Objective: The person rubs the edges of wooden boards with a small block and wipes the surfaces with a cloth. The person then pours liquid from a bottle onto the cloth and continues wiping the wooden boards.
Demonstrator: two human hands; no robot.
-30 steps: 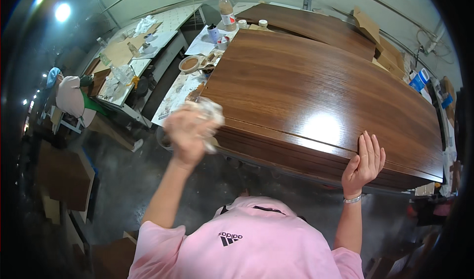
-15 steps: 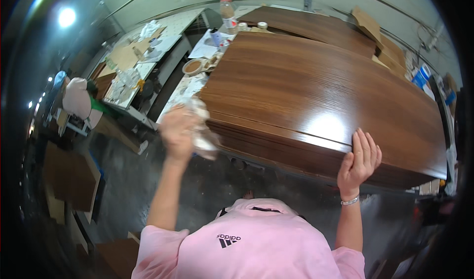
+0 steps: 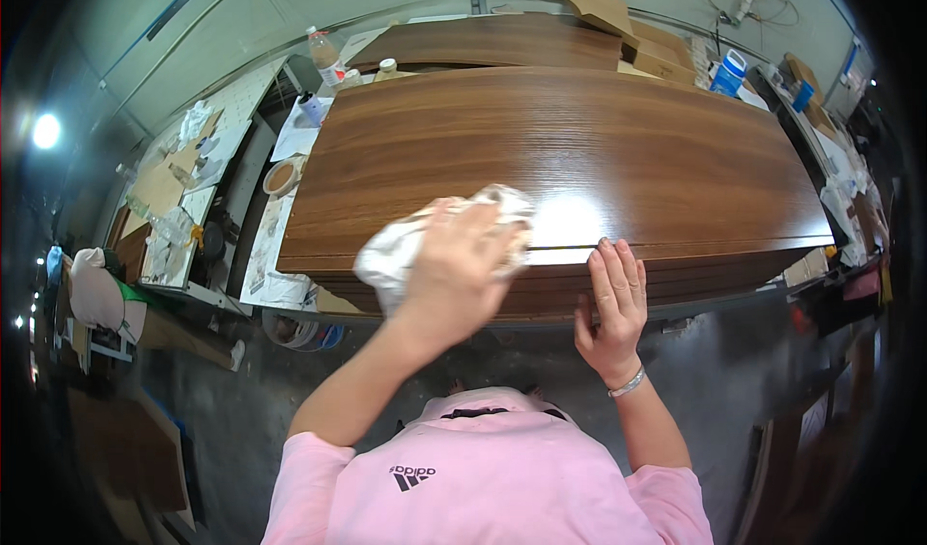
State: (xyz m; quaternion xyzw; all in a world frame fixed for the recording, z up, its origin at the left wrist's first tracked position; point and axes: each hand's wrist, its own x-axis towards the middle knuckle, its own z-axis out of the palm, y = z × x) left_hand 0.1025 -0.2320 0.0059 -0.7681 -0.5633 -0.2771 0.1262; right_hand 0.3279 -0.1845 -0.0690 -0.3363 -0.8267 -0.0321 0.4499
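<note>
Over the near edge of the glossy brown board (image 3: 618,149), the left hand (image 3: 452,270) lies palm down on a white rag (image 3: 381,260), fingers bent around its folds; the rag bunches out on both sides, and blur hides how tight the hold is. The right hand (image 3: 611,304) rests just to the right, holding nothing, its fingers straight and close together on the board's front rim, thumb apart.

The board tops a stack that sits in front of the person, its long side facing them. The step in hand looks to be wiping the top face, with the right hand steadying the rim. A further stroke would call for even pressure, the rag kept flat, and the right hand lifted or slid aside wherever the path reaches its fingertips.

The broadest run for the rag lies away from the body and toward both ends. The near rim drops off beneath the left wrist, so the rag could catch there. Past the left end, a round bowl (image 3: 281,177) and a small dark bottle (image 3: 311,109) stand close, so an overlong sweep might knock them. Behind lie a second board (image 3: 483,41) and a cardboard box (image 3: 666,55); a blue container (image 3: 729,74) stands near the far right side.
</note>
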